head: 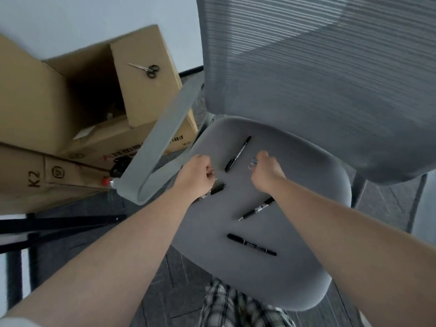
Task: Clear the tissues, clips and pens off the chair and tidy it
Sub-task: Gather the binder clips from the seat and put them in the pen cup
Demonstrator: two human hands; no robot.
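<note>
A grey office chair seat (295,267) fills the middle of the head view. My left hand (197,177) is closed around small metal clips (210,172) near the seat's left edge. My right hand (266,172) pinches wire clips (252,164) lying on the seat. One black pen (237,154) lies between my hands. A second black pen (257,208) passes under my right forearm. A third, a black marker (251,244), lies nearer the front. A short black pen piece (218,188) pokes out from under my left wrist. No tissues are visible.
The chair's mesh backrest (318,67) rises behind the seat and its grey armrest (160,142) stands at the left. Stacked cardboard boxes (70,102) sit further left, with scissors (147,69) on an open flap. Dark carpet (153,279) surrounds the chair.
</note>
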